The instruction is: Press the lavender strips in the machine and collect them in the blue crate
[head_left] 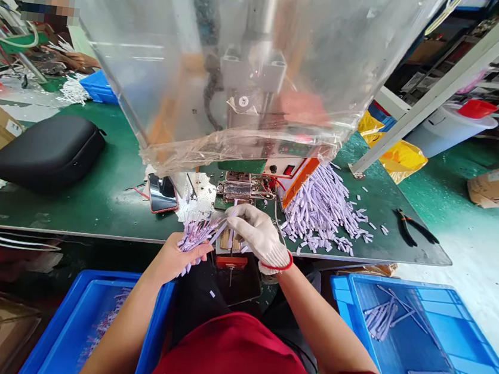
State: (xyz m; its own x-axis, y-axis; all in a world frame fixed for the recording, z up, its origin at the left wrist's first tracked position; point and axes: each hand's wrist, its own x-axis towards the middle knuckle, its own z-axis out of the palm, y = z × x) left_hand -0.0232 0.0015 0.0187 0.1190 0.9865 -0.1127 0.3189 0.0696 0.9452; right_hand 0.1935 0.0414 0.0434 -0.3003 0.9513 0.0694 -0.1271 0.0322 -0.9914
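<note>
My left hand (185, 258), bare, is closed around a bundle of thin lavender strips (197, 232) that fan out above the fingers. My right hand (255, 233) wears a white knit glove with a red cuff edge. Its thumb and fingertips are pinched on a lavender strip (220, 230) beside the bundle, just in front of a small metal fixture (237, 190) on the bench. The fingers partly cover the strip's end. Above the fixture, behind a clear plastic shield (162, 81), stands the press head (253, 73).
Short lavender pieces (324, 204) are heaped right of the machine, near black-handled pliers (415, 227). A phone (162, 194) and black case (49, 149) lie left. Blue bins (473, 356) flank my lap, the left bin (66, 310) holding strips. Another person's hand (81, 61) shows far left.
</note>
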